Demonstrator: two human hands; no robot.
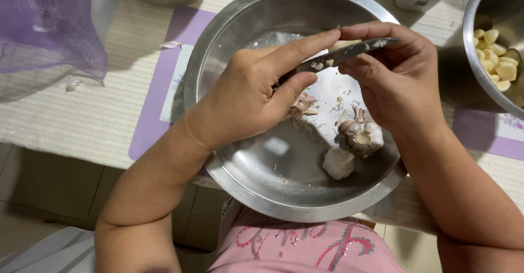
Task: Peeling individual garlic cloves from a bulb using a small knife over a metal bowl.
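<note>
The left hand [248, 90] is above the big steel bowl [218, 44] and its fingers are closed. The forefinger is stretched to the right and touches a pale garlic clove [345, 44], while the thumb presses from below; some pinkish garlic skin [302, 107] shows under this hand. The right hand [396, 76] comes from the right side and is closed around a knife [344, 54]. The dark blade of the knife points to the left and lies just under the clove, with small white bits stuck on it. Both hands meet at the clove, over the far half of the bowl.

Inside the bowl, on the near right part, there is a broken garlic head [361, 135] with some cloves open, and just beside it, nearer to the person, a whole white garlic piece [338, 163]. Small scraps of skin are scattered on the bottom of the bowl.

The bowl stands on a tabletop [82, 120] covered with a pale striped cloth and a purple placemat [158, 98]. At the far right a second steel bowl [480, 11] holds peeled cloves [498, 55], yellowish and clean. At the far left lies a purple mesh bag [43, 27]. At the near edge a pink shirt [305, 246] of the person is visible.
</note>
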